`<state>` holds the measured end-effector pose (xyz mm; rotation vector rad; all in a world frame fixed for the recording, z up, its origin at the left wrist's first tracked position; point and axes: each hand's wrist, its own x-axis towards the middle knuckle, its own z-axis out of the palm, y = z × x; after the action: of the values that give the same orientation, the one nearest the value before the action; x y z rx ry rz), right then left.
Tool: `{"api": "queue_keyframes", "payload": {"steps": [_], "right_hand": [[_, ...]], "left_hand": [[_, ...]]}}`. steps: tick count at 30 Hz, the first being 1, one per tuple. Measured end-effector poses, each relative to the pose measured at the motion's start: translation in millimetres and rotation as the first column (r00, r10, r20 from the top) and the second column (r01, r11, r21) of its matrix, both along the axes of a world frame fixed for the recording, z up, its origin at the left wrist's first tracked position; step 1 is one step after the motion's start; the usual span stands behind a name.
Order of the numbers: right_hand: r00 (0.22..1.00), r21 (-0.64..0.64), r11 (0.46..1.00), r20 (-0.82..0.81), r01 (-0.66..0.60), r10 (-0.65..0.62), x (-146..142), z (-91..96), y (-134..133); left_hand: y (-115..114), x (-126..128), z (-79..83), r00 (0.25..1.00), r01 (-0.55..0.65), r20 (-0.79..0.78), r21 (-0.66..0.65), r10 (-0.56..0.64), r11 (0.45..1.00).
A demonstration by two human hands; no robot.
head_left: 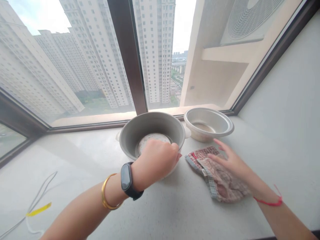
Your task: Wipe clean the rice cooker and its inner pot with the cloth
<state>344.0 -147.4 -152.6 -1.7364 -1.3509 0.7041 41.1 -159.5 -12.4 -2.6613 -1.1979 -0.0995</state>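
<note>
A grey metal pot point(150, 128) with small side handles stands on the white sill point(175, 206) by the window, with a pale perforated disc point(152, 138) lying in its bottom. My left hand point(156, 161) curls over the pot's near rim, fingers closed on it. To the right lies a crumpled patterned cloth point(220, 180) in red, pink and grey checks. My right hand point(231, 160) rests flat on the cloth's upper part with the fingers stretched out. A black wristband and a gold bangle sit on my left wrist, and a red string circles my right wrist.
A second metal bowl point(208, 123) stands behind the cloth against the window frame. A white cable with a yellow tag point(37, 208) lies at the left of the sill. A white wall point(287, 110) closes the right side. A dark window post point(128, 56) rises behind the pot.
</note>
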Motion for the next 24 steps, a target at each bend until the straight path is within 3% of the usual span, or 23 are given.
{"api": "queue_keyframes", "payload": {"steps": [1, 2, 3, 5, 7, 9, 11, 13, 15, 18, 21, 24], "right_hand": [[0.939, 0.04, 0.981, -0.299, 0.189, -0.169, 6, 9.6, 13], [0.779, 0.004, 0.935, -0.554, 0.355, -0.293, 10, 18.8, 27], [0.678, -0.047, 0.913, -0.655, 0.405, -0.335, 13, 27.0, 41], [0.552, -0.131, 0.898, -0.748, 0.419, -0.367, 15, 38.7, 67], [0.5, -0.16, 0.887, -0.776, 0.433, -0.384, 10, 45.4, 86], [0.452, -0.141, 0.848, -0.795, 0.51, -0.404, 4, 51.9, 93], [0.439, -0.083, 0.807, -0.804, 0.585, -0.401, -1, 64.2, 89], [0.436, 0.018, 0.786, -0.84, 0.618, -0.324, -5, 85.7, 75], [0.43, 0.156, 0.79, -0.891, 0.593, -0.146, -10, 115.3, 56], [0.398, 0.298, 0.86, -0.909, 0.415, 0.123, -32, 162.9, 28], [0.326, 0.333, 0.908, -0.913, 0.254, 0.244, -68, 194.9, 12], [0.242, 0.288, 0.952, -0.936, 0.103, 0.257, -105, 200.2, 7]], "left_hand": [[-1, -1, -3.0, 1.0, 0.026, 0.002, 0.017, -0.026, 1.0], [-3, -1, -5.7, 0.999, 0.045, 0.001, 0.034, -0.045, 0.998], [-4, -2, -8.1, 0.999, 0.054, 0.0, 0.049, -0.054, 0.997], [-5, -3, -10.9, 0.999, 0.052, 0.011, 0.08, -0.053, 0.995], [-5, -7, -11.0, 0.991, 0.087, 0.09, 0.146, -0.101, 0.985], [-6, -19, -9.6, 0.939, 0.136, 0.267, 0.289, -0.216, 0.948], [-6, -39, -8.5, 0.825, 0.097, 0.458, 0.461, -0.33, 0.882], [-7, -64, -8.7, 0.702, -0.045, 0.61, 0.552, -0.367, 0.832], [-8, -85, -9.2, 0.587, -0.208, 0.74, 0.529, -0.328, 0.823], [-5, -101, -7.0, 0.359, -0.345, 0.908, 0.343, -0.214, 0.874], [0, -100, -2.2, 0.107, -0.273, 0.989, 0.125, -0.099, 0.954], [6, -97, -0.7, -0.022, -0.132, 0.999, -0.03, 0.027, 0.991]]}}
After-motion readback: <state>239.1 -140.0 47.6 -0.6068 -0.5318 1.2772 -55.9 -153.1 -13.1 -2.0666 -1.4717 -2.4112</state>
